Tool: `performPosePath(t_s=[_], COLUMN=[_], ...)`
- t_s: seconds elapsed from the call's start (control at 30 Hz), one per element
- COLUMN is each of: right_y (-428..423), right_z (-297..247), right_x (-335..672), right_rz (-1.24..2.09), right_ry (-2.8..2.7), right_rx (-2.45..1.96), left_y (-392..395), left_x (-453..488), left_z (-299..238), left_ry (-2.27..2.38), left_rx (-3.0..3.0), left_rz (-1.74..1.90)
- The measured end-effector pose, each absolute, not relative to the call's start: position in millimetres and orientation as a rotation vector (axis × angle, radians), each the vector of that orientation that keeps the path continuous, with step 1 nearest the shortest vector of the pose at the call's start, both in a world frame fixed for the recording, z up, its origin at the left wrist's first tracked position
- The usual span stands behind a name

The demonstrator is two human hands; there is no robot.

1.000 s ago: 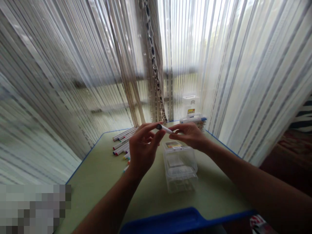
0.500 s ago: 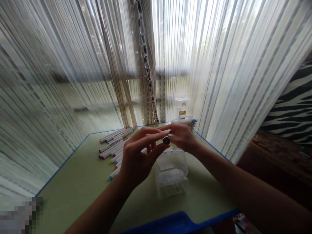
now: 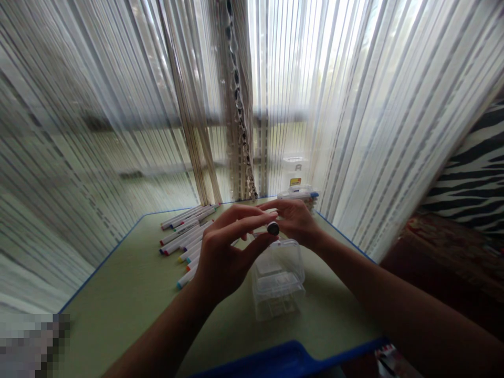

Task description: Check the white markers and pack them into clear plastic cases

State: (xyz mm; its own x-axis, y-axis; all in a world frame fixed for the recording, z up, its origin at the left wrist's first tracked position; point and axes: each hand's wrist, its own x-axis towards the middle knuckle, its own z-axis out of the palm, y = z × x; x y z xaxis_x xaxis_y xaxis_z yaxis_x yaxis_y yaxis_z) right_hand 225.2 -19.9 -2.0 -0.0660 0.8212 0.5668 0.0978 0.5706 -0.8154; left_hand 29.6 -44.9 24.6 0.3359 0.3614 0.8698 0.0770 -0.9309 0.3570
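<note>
Between the thumb and fingers of my left hand (image 3: 228,252), a marker (image 3: 273,228) is pinched with its dark round end facing me. Just beyond it, my right hand (image 3: 293,220) is closed around the marker's far part; its fingertips are partly hidden behind my left hand. Below both hands a clear plastic case (image 3: 277,283) lies on the green table (image 3: 129,304), its lid open. To the left lie several white markers (image 3: 187,239) with coloured ends, in a loose slanting row, some of them covered by my left hand.
At the far corner stands another clear case (image 3: 295,176) with a yellow label and markers in it. A blue edge (image 3: 291,357) borders the table. String curtains (image 3: 118,105) hang right behind it, with a beaded strand (image 3: 238,100). Zebra-striped fabric (image 3: 472,173) is at the right.
Both hands stay together at the marker. The marker's dark end has shifted slightly to the right and turned a little; my left fingers have moved with it.
</note>
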Motion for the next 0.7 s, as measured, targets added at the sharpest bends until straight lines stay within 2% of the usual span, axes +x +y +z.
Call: performPosePath(t_s=[0.53, 0.7], right_y=[-17.4, -15.5], right_z=[-5.6, -2.3], right_x=[226.6, 231.1], right_rz=[0.613, 0.649], right_ry=[-1.557, -1.524], right_rx=[-0.819, -0.855], left_y=[-47.6, -33.1], left_x=[29.5, 25.6], left_z=[23.7, 26.0], left_ry=[0.386, 0.560], left_rx=[2.408, 2.034], left_rz=[1.664, 1.729])
